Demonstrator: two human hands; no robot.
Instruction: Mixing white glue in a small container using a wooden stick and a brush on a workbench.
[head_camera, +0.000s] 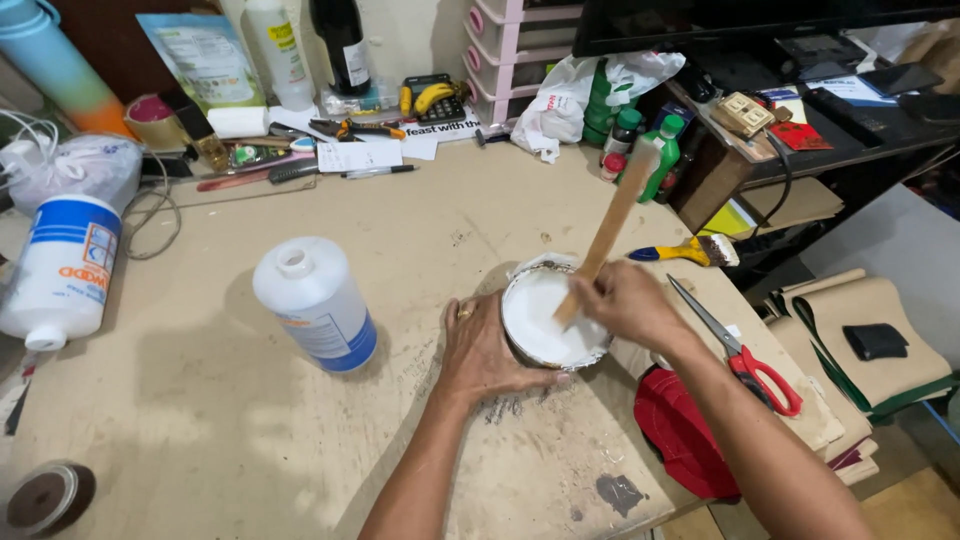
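Observation:
A small round container (530, 352) full of white liquid sits near the front right of the wooden table (420, 220). My left hand (482, 348) wraps around its left side and steadies it. My right hand (628, 300) grips a flat wooden stick (612, 225) whose lower end dips into the white liquid. An open white plastic bottle (312, 302) with a blue label stands uncapped just left of my left hand.
Red-handled scissors (740, 350) and a red cloth (680, 425) lie right of the container. A yellow-handled brush (690, 251) rests behind them. A large white bottle (62, 270) lies on its side at far left. A tape roll (45, 497) sits front left; clutter lines the back.

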